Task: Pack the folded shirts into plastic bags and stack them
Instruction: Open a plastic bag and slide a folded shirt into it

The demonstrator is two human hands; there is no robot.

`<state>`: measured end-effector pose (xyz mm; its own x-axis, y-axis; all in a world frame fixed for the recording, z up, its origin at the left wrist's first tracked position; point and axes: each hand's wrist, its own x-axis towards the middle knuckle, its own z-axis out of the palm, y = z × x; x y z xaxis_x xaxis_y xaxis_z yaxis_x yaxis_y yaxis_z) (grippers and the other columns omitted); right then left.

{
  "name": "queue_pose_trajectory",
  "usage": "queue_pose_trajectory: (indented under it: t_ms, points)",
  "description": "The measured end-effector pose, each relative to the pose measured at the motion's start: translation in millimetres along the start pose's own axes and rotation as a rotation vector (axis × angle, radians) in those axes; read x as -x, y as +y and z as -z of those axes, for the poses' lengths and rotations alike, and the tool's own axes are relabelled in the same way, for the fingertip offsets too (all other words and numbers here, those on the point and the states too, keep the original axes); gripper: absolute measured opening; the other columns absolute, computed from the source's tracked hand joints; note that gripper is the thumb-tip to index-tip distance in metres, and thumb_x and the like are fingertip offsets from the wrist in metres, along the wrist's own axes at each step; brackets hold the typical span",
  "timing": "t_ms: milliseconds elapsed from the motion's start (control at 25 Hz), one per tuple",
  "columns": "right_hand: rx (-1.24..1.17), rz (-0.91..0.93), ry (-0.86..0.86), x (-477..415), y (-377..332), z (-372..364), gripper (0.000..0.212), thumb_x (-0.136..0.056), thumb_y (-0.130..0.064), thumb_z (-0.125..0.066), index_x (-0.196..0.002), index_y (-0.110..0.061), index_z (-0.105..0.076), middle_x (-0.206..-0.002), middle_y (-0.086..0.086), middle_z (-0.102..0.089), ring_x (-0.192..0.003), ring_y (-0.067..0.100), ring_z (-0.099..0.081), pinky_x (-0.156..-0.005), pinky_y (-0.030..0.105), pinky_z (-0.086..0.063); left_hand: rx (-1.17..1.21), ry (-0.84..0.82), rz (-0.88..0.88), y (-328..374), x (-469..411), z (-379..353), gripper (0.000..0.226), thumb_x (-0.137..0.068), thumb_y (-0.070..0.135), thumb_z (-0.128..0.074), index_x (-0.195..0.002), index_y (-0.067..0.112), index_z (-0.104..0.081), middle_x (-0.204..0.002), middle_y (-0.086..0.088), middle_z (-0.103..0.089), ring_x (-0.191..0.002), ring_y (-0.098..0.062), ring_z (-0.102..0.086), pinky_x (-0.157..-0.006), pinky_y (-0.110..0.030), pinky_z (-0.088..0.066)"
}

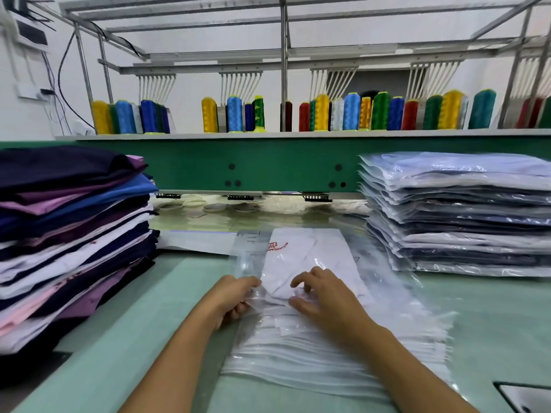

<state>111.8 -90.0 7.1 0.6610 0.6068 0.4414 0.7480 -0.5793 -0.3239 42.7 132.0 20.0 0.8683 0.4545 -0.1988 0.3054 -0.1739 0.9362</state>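
A folded white shirt (307, 257) with a red embroidered logo lies inside a clear plastic bag (250, 254) on top of a pile of empty bags (313, 359) at the table's middle. My left hand (235, 296) pinches the bag's near left edge. My right hand (325, 296) rests on the shirt's near end through the plastic, its fingers bent. A tall stack of unpacked folded shirts (71, 234) in navy, purple, blue, white and pink stands at the left. At the right sits a stack of bagged shirts (459, 216).
A pale green table (143, 338) carries everything. Behind it runs a green embroidery machine beam (283, 168) with a shelf of coloured thread cones (322, 113) above. White hoops (214, 207) lie under the beam. A dark cut-out (524, 397) shows at the table's near right corner.
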Motion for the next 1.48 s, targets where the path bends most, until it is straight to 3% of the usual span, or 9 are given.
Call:
queue_pose_trajectory:
  t_ms: [200,280,480,600,800,960,1200,1480]
  points:
    - [0.115,0.02,-0.085,1,-2,-5,0.029,-0.091,-0.055,-0.055,-0.117,-0.045,-0.051,-0.102,-0.014,-0.043,-0.1,0.01,-0.042,-0.086,0.033,-0.038,0.205,-0.13,-0.012,6,5,-1,0.025,-0.088,0.019,-0.068,-0.073,0.018,-0.049,-0.053,0.002,-0.044,-0.04,-0.009,-0.025,-0.037,-0.016,-0.017]
    - [0.104,0.019,-0.084,0,-6,-6,0.025,-0.092,-0.049,-0.056,-0.116,-0.046,-0.051,-0.103,-0.015,-0.046,-0.099,0.01,-0.043,-0.086,0.035,-0.038,0.271,-0.171,-0.028,7,5,-2,0.025,-0.09,0.02,-0.068,-0.074,0.019,-0.049,-0.055,0.001,-0.044,-0.04,-0.008,-0.025,-0.036,-0.017,-0.017]
    - [-0.062,0.082,0.011,2,-25,-6,0.025,-0.089,-0.023,-0.061,-0.108,-0.039,-0.058,-0.091,-0.016,-0.058,-0.089,0.008,-0.049,-0.083,0.036,-0.044,0.278,-0.283,-0.118,9,6,-5,0.043,-0.09,0.028,-0.066,-0.055,0.023,-0.042,-0.05,0.001,-0.037,-0.041,-0.012,-0.019,-0.037,-0.02,-0.017]
    - [-0.165,0.14,0.077,1,-39,-9,0.012,-0.094,-0.036,-0.06,-0.106,-0.032,-0.057,-0.083,-0.015,-0.063,-0.082,0.008,-0.055,-0.076,0.034,-0.048,0.247,-0.236,-0.196,11,10,-16,0.026,-0.089,0.025,-0.063,-0.069,0.013,-0.053,-0.052,-0.002,-0.038,-0.043,-0.014,-0.022,-0.04,-0.02,-0.019]
    - [-0.167,0.095,0.188,0,-44,-11,0.023,-0.099,-0.05,-0.053,-0.107,-0.029,-0.056,-0.082,-0.01,-0.067,-0.078,0.009,-0.058,-0.073,0.034,-0.05,0.262,-0.258,-0.239,12,14,-23,0.036,-0.091,0.036,-0.067,-0.064,0.019,-0.05,-0.054,0.003,-0.024,-0.048,-0.014,-0.015,-0.043,-0.024,-0.014]
    - [-0.127,0.114,0.293,1,-43,-9,0.018,-0.101,-0.046,-0.052,-0.11,-0.032,-0.059,-0.076,-0.009,-0.066,-0.074,0.009,-0.059,-0.069,0.035,-0.051,0.321,-0.302,-0.24,14,18,-25,0.042,-0.092,0.036,-0.066,-0.062,0.022,-0.041,-0.056,0.005,-0.018,-0.048,-0.014,-0.012,-0.042,-0.024,-0.012]
    - [-0.091,0.138,0.411,2,-46,-9,0.006,-0.098,-0.037,-0.06,-0.098,-0.031,-0.063,-0.074,-0.013,-0.064,-0.067,0.007,-0.055,-0.058,0.033,-0.049,0.38,-0.289,-0.226,14,18,-30,0.049,-0.091,0.027,-0.068,-0.051,0.025,-0.038,-0.058,0.004,-0.016,-0.05,-0.014,-0.01,-0.046,-0.026,-0.011]
    - [-0.098,0.113,0.454,0,-46,-8,0.013,-0.095,-0.037,-0.06,-0.085,-0.03,-0.058,-0.072,-0.014,-0.058,-0.065,0.008,-0.052,-0.056,0.031,-0.046,0.529,-0.32,-0.202,15,17,-31,0.046,-0.093,0.025,-0.066,-0.053,0.023,-0.045,-0.057,0.005,-0.019,-0.046,-0.011,-0.014,-0.042,-0.023,-0.014]
